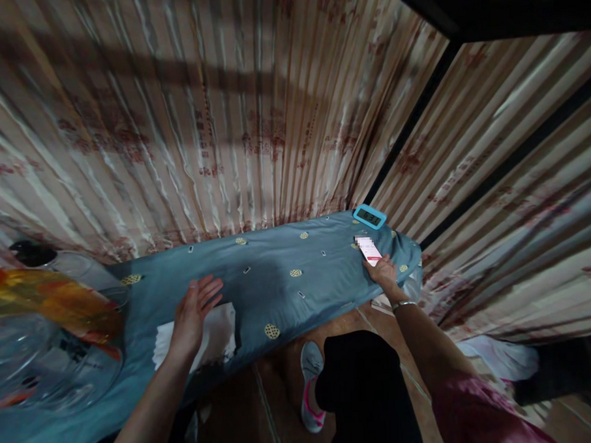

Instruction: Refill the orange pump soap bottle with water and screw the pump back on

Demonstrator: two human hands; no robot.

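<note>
Now, right hand (384,272) touching phone (370,250), left hand (194,312) flat over blue cover (278,281)

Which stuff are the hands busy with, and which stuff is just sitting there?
In hand:
- phone, under the right hand
- blue cloth, under the left hand

Just lying about:
- blue clock
- white paper
- fan
- curtains
</note>
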